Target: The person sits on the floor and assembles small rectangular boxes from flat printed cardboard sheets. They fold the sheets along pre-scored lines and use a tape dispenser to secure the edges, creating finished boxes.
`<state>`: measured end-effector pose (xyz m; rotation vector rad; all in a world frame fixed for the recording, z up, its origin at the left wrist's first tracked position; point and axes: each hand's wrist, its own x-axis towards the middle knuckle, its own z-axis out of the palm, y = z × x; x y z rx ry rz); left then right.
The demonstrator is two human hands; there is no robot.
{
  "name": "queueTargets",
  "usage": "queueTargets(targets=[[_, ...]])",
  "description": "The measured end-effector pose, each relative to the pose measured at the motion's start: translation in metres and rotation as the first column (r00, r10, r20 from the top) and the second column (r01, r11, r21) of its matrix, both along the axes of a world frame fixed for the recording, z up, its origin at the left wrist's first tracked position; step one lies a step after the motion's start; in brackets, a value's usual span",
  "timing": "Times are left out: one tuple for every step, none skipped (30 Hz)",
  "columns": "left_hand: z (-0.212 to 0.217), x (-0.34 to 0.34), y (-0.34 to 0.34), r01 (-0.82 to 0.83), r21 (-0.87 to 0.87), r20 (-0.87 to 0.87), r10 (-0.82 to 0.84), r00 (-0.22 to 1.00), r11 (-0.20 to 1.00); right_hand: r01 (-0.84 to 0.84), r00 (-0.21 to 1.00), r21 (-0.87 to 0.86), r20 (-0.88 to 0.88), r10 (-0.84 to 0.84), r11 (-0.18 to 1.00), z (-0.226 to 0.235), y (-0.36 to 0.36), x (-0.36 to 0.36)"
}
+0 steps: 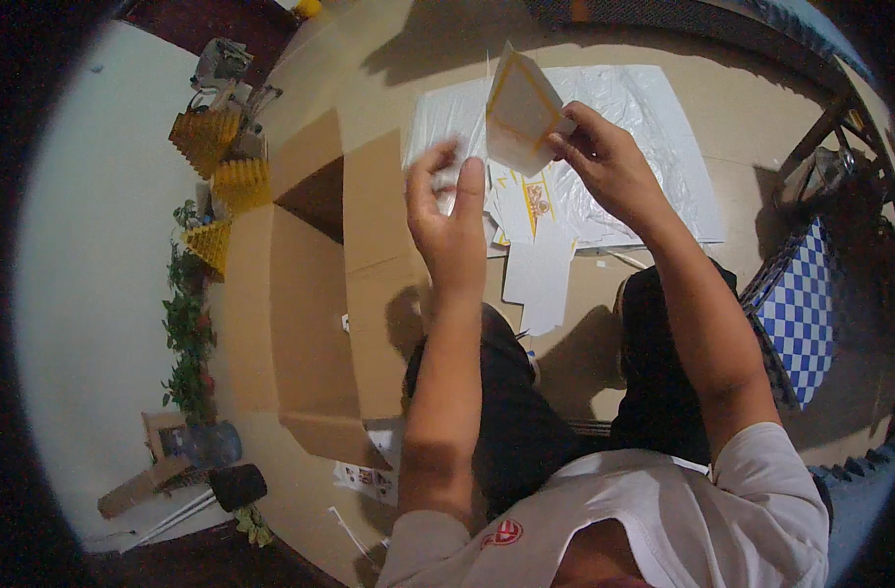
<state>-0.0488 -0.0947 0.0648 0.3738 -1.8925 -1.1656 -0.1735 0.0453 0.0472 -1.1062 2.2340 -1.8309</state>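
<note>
My right hand (604, 162) pinches a small folded paper box (522, 113), pale with yellow lines, by its right edge between thumb and fingers. The box is raised and tilted, its top partly spread. To its left, my left hand (445, 230) is apart from it, thumb up and fingers bent but spaced out, with nothing seen in them. Those fingertips are blurred. Below both hands lies a loose pile of flat white card pieces (540, 269), one of them printed with yellow and a small picture. The pile overlaps a clear plastic sheet (643, 147).
An open brown cardboard carton (315, 323) stands on the floor to my left. Plants (188, 323) and yellow stacked trays (240, 186) line the wall beyond it. On the right is a blue-and-white checked panel (805, 314) beside a dark frame. My knees flank the card pile.
</note>
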Motion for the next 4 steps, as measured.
queueTargets(targets=[[0.0, -0.006, -0.002, -0.145, -0.23, -0.146, 0.113, 0.983, 0.962, -0.055, 0.998, 0.017, 0.017, 0.055, 0.998, 0.0, 0.001, 0.001], [-0.004, -0.008, -0.006, -0.088, -0.175, -0.079, 0.075, 0.994, 0.981, -0.111, 0.993, 0.033, 0.035, 0.11, 0.993, 0.0, 0.003, 0.003], [-0.008, -0.008, -0.011, -0.036, -0.121, -0.016, 0.034, 0.999, 0.992, -0.168, 0.985, 0.043, 0.052, 0.165, 0.985, 0.002, 0.003, 0.004], [-0.015, -0.007, -0.018, 0.013, -0.062, 0.045, -0.01, 0.999, 0.998, -0.215, 0.972, 0.017, 0.104, 0.212, 0.977, -0.005, -0.002, 0.003]])
